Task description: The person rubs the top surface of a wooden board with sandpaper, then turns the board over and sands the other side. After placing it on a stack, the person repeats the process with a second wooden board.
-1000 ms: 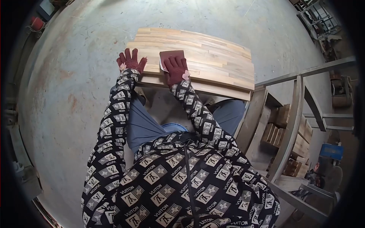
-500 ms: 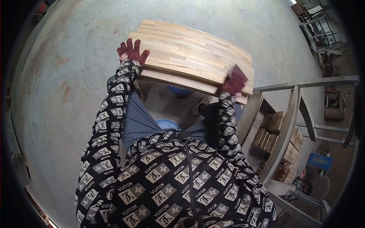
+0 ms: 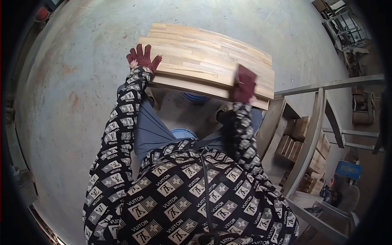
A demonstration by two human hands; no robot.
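A light wooden panel made of glued strips lies in front of me, with another board edge showing beneath its near side. My left hand, in a dark red glove, rests with spread fingers on the panel's left end. Over the near right part of the panel is my right hand, also gloved and smeared by motion. It grips a flat, reddish-brown rectangular piece that looks like sandpaper. The fingers around it are hard to make out.
A metal frame stands to my right, with wooden pallets or blocks inside it. A blue bucket is between my legs. Further right are a blue box and part of another person.
My right hand has swept left along the panel's near side with the reddish-brown piece. My left hand stays on the left end. The view has shifted slightly.
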